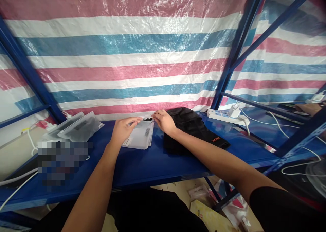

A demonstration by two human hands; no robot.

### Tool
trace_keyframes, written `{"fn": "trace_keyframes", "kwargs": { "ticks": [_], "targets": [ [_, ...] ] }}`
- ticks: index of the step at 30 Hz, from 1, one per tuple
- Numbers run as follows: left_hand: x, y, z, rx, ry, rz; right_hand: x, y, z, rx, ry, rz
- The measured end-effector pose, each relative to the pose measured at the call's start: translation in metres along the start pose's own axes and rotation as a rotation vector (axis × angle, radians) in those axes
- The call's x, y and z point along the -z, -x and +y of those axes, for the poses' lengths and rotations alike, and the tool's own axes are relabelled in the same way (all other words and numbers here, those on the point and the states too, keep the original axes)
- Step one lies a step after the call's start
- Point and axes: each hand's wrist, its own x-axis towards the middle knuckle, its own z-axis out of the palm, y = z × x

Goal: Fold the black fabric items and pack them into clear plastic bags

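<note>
A frosted plastic zip bag [139, 137] with small printed labels lies on the blue shelf in front of me. My left hand [124, 128] pinches the left end of its top edge, thumb and fingers pressed together. At the other end of that edge, my right hand [164, 121] has its fingers closed on the bag too. The top edge is raised a little between them, with a dark strip showing at the opening. Folded black cloth [188, 130] with orange lettering lies just right of the bag, partly behind my right forearm.
More frosted bags [81, 128] lie at the left, near a blurred-out patch. A white power strip [224, 116] with a plugged-in charger and cables sits at the right. Blue metal posts [231, 62] frame the shelf, and a striped plastic sheet [132, 69] hangs behind.
</note>
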Motion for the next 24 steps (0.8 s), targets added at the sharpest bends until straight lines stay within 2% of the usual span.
{"fn": "trace_keyframes", "kwargs": {
  "ticks": [4,7,10,13,19,24],
  "targets": [
    [0.011,-0.003,-0.006,-0.003,-0.022,0.167,0.004,0.000,0.020,-0.150,0.042,0.011],
    [0.013,-0.005,-0.013,-0.067,-0.107,0.151,0.002,0.003,0.025,-0.177,-0.057,0.011],
    [0.009,-0.004,-0.019,-0.104,-0.197,0.016,-0.004,0.006,0.016,-0.117,-0.126,0.014],
    [0.005,-0.003,-0.019,-0.080,-0.241,-0.073,-0.007,0.007,0.002,-0.038,-0.163,0.005],
    [0.004,-0.003,-0.010,-0.055,-0.172,-0.110,0.001,0.006,-0.018,0.112,-0.190,0.020],
    [-0.004,-0.002,-0.005,-0.068,-0.196,-0.110,0.008,0.006,-0.029,0.292,-0.160,-0.056]
  ]
}}
